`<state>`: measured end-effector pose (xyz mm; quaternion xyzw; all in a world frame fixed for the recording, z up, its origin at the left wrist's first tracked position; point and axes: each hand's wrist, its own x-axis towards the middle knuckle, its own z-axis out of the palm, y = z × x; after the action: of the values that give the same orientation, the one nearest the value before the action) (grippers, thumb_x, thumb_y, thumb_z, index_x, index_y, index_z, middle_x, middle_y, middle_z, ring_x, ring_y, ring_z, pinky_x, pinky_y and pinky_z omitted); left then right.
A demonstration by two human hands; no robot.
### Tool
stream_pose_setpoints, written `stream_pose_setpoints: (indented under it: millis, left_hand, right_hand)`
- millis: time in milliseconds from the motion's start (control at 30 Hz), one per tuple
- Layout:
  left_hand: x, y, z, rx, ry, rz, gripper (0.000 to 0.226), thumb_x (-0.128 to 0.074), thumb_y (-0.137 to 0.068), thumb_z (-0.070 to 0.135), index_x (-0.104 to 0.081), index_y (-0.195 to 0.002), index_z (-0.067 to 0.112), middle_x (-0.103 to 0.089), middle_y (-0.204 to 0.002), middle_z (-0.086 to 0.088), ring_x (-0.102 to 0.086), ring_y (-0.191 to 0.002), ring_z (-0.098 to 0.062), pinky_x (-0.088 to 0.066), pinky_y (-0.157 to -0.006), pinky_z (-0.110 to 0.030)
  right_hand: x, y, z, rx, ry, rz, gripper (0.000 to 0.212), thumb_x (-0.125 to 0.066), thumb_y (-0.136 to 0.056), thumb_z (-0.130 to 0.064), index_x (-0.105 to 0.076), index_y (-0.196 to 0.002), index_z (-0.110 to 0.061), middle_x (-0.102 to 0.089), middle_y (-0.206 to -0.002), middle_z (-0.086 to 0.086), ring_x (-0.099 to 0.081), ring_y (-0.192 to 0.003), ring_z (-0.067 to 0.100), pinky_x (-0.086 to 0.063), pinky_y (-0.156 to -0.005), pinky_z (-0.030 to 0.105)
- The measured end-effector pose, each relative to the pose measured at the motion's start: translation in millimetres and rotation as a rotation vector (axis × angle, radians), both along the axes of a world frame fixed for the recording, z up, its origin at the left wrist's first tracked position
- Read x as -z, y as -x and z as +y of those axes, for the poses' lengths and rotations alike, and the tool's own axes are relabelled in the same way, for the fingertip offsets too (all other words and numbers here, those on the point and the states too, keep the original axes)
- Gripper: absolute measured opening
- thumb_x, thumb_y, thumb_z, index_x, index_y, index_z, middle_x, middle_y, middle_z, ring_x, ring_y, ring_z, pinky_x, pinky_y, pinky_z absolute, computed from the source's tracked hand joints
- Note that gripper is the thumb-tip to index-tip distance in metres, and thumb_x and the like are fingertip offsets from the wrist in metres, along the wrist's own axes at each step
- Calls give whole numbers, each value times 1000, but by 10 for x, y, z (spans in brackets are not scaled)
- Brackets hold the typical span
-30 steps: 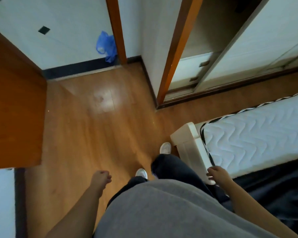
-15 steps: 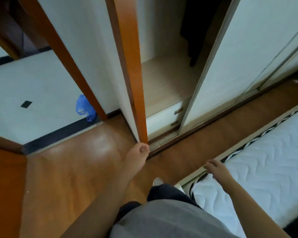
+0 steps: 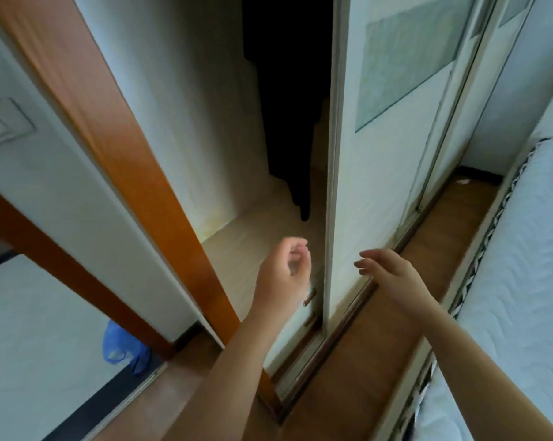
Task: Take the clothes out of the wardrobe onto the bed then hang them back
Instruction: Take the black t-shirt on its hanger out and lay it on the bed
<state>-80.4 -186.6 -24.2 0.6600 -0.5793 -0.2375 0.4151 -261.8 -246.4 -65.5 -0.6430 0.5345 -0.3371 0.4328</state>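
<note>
Left hand [image 3: 281, 278]: bare, seen from the back and thumb side; outline slightly blurred.
Left forearm [image 3: 234, 370]: uncovered along its whole visible length, widening toward the frame edge at 6 o'clock.
Right hand [image 3: 386, 272]: bare, with slim fingers; fingertips softened by blur.
Right forearm [image 3: 469, 354]: likewise uncovered along its visible length, widening toward the frame corner at 5 o'clock.

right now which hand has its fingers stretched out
The right hand, flat before the white sliding door; the left hand curls loosely, holding nothing.
</note>
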Motion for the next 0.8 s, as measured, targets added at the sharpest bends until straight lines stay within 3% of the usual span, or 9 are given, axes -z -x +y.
stream_pose_setpoints:
  millis: [200,367,500,633,733,800]
  left_hand:
    - [-407,-72,-503,-90,243,109,24,-48,-92,24,-53,-115,22,-58,-109,11,-53,-101,-1,-37,-77,-2]
    - [-690,-18,-935,-70,370,121,28,-49,-92,22,-52,-120,22,-55,-112,15,-52,-103,2,-39,-85,-6]
    - [-875,23,-1399,-70,398,127,33,-47,-92,23,-49,-125,24,-51,-117,18,-50,-109,3,-36,-86,-5]
    - [-978,98,-1887,-71,403,111,39,-47,-92,24,-45,-131,25,-50,-126,15,-48,-115,1,-35,-90,-7]
    - [-966,158,-2214,-71,383,160,42,-49,-92,21,-43,-133,25,-52,-130,9,-50,-114,-1,-39,-98,-20]
    - [-957,197,-2363,-74,377,220,41,-50,-92,19,-44,-132,25,-55,-125,11,-53,-106,4,-41,-95,-16]
  right_hand:
    - [-766,-255,-463,-22,282,-22,17,-52,-91,-24,-54,-108,-26,-67,-103,-5,-63,-101,12,-49,-91,31]
    - [-1331,-452,-1115,146,471,-69,31,-57,-88,-27,-53,-116,-16,-62,-95,-8,-58,-86,4,-42,-72,12]
    - [-1628,-530,-1706,241,495,-177,50,-63,-82,-35,-45,-125,-16,-57,-108,-5,-55,-93,10,-44,-77,23]
    - [-1692,-586,-2135,231,557,-105,63,-69,-76,-38,-42,-128,-15,-48,-115,-4,-52,-99,11,-45,-81,27]
    - [-1632,-574,-2333,184,600,-57,55,-71,-71,-43,-47,-113,-17,-52,-110,-3,-56,-93,16,-50,-76,31]
    - [-1608,-534,-2432,130,649,-50,49,-71,-68,-45,-47,-103,-20,-54,-101,-2,-57,-87,17,-50,-71,30]
